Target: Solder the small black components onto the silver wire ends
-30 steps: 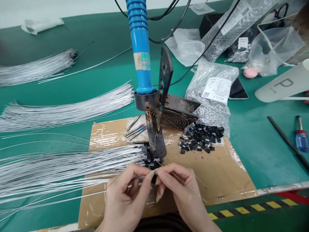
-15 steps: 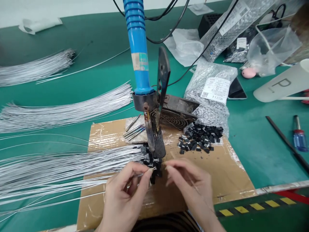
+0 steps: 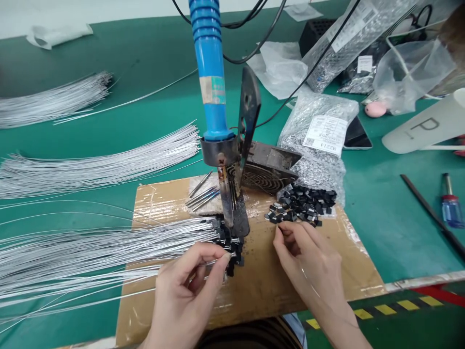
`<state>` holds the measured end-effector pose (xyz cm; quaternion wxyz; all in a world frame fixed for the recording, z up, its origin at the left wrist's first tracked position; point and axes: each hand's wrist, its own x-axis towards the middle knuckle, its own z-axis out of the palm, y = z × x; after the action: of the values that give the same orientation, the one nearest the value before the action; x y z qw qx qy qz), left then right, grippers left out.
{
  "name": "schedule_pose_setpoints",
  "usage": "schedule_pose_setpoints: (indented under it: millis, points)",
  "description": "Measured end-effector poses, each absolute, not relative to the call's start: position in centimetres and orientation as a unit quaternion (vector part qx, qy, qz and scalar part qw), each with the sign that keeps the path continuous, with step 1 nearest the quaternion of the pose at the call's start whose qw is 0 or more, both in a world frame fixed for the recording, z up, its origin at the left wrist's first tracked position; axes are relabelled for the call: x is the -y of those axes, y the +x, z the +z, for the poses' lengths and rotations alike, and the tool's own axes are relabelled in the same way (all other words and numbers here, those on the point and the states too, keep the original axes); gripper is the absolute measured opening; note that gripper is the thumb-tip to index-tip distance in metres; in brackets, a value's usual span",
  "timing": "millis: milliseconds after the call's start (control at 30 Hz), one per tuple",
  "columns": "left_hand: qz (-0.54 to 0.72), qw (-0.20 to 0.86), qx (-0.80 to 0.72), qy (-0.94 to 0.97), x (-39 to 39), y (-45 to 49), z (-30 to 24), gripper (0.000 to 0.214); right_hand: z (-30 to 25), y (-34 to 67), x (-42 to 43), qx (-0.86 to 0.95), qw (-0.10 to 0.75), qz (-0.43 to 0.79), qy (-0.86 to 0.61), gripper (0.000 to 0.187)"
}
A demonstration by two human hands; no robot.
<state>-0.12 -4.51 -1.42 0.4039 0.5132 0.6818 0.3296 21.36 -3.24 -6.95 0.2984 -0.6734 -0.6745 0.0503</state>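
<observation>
My left hand point(image 3: 192, 291) pinches the end of a thin white wire between thumb and forefinger, just below the soldering iron's tip. Mounted upright in a metal stand point(image 3: 249, 121), the blue-handled soldering iron point(image 3: 214, 92) points down at the cardboard. White wires point(image 3: 156, 242) with black connectors point(image 3: 221, 228) on their ends lie under and beside it. My right hand point(image 3: 308, 261) has thumb and forefinger pressed together at the near edge of a heap of small black connectors point(image 3: 305, 203); whatever is between the fingertips is too small to make out. A fine strand crosses the back of this hand.
Cardboard point(image 3: 261, 300) covers the bench under both hands. A small fan point(image 3: 271, 169) and spare iron tips point(image 3: 203, 196) stand behind the iron. Two more wire bundles point(image 3: 109, 162) lie left. Right are a bubble-wrap bag point(image 3: 316, 131), a phone point(image 3: 358, 133) and a screwdriver point(image 3: 451, 208).
My right hand has moved right, from beside the left hand to the heap of black connectors. My left hand stays almost in place with the wire end.
</observation>
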Motion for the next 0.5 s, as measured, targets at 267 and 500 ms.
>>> schedule_pose_setpoints:
  millis: [267,500]
  points:
    - [0.353,0.417,-0.674,0.498,4.3,0.1,-1.1,0.009,-5.2,20.0,4.1,0.527,0.429,0.357,-0.641,0.013]
    - [0.372,0.492,-0.645,0.451,3.7,0.5,-0.2,0.009,-3.7,17.1,4.2,0.365,0.488,0.573,-0.547,0.014]
